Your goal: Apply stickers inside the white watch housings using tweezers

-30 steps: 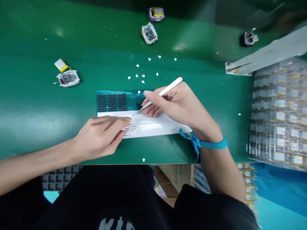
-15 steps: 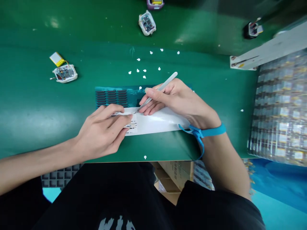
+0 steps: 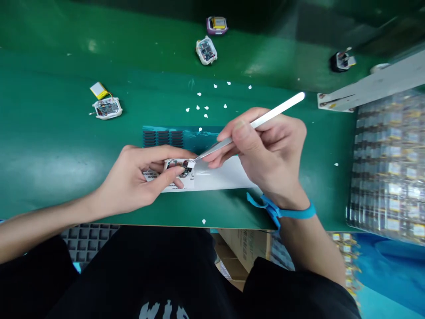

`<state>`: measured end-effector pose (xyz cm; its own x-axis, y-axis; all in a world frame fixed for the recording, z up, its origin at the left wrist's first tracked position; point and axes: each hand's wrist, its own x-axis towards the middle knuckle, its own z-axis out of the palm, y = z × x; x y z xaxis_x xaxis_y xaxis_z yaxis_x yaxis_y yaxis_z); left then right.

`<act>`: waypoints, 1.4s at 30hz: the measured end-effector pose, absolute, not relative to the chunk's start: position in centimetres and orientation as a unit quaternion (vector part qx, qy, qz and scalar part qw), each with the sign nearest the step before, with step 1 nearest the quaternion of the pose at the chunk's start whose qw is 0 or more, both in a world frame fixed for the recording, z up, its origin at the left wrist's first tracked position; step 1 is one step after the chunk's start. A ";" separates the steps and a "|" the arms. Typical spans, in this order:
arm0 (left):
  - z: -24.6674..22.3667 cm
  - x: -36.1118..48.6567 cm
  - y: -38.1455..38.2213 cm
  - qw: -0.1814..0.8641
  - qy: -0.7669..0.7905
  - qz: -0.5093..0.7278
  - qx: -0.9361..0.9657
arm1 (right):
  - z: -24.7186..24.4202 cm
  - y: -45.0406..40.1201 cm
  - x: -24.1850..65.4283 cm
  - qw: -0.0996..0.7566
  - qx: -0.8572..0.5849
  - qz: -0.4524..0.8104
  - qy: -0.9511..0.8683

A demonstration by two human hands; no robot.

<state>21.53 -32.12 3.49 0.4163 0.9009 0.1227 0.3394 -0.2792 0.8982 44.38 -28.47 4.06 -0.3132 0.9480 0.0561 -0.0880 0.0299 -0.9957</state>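
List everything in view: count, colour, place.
held device: one, white, left hand
tweezers: one, silver, right hand
sheet: one, white, beneath hands
film: one, teal, beyond sheet
strips: many, dark, on film
tabs: about twelve, white, on table
casings: two white, one purple, one black, on table
batteries: at least two, yellow-silver, left and top
bracket: one, white, right
trays: uncounted, clear, right
table: one, green, central
grid tray: one, grey, below table
box: one, brown, below table
sheeting: blue, lower right
strap: one, blue, right wrist
clothing: black, bottom
hands: two, over sheet
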 end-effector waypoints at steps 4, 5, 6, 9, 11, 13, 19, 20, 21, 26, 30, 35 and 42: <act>3.5 21.7 -32.1 0.550 0.392 0.342 0.653 | 4.3 -29.3 43.4 0.422 -0.393 0.579 -0.577; 3.5 21.7 -32.2 0.564 0.388 0.349 0.640 | 4.3 -29.4 43.2 0.418 -0.403 0.572 -0.579; 3.5 21.8 -32.3 0.574 0.386 0.353 0.630 | 4.4 -29.5 43.1 0.418 -0.410 0.565 -0.581; 3.5 21.8 -32.5 0.588 0.380 0.365 0.614 | 4.3 -29.6 42.8 0.427 -0.410 0.554 -0.586; 3.5 21.8 -32.6 0.585 0.383 0.366 0.614 | 4.2 -29.6 42.8 0.428 -0.412 0.551 -0.587; 3.5 21.8 -32.6 0.578 0.392 0.362 0.617 | 4.2 -29.6 42.8 0.423 -0.420 0.548 -0.587; 3.4 21.8 -32.7 0.569 0.396 0.368 0.620 | 4.2 -29.6 42.7 0.419 -0.427 0.556 -0.577; 3.5 21.8 -32.7 0.571 0.392 0.369 0.620 | 4.2 -29.5 42.7 0.420 -0.424 0.559 -0.575; 3.5 21.8 -32.7 0.572 0.388 0.370 0.621 | 4.1 -29.5 42.7 0.421 -0.421 0.563 -0.573; 3.6 21.8 -32.6 0.572 0.384 0.370 0.624 | 4.0 -29.4 42.7 0.420 -0.415 0.573 -0.569; 3.6 21.8 -32.6 0.587 0.393 0.362 0.608 | 3.9 -29.4 42.6 0.421 -0.417 0.569 -0.570; 3.4 21.8 -32.7 0.593 0.395 0.361 0.601 | 3.8 -29.5 42.5 0.423 -0.420 0.556 -0.580; 3.3 21.9 -33.0 0.552 0.398 0.378 0.628 | 3.9 -29.7 42.3 0.433 -0.416 0.540 -0.590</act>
<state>21.87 -32.95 3.31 0.3969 0.9172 0.0363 0.0823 -0.0750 0.9938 42.27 -29.75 3.95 -0.2790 0.9583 0.0622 0.0221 0.0712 -0.9972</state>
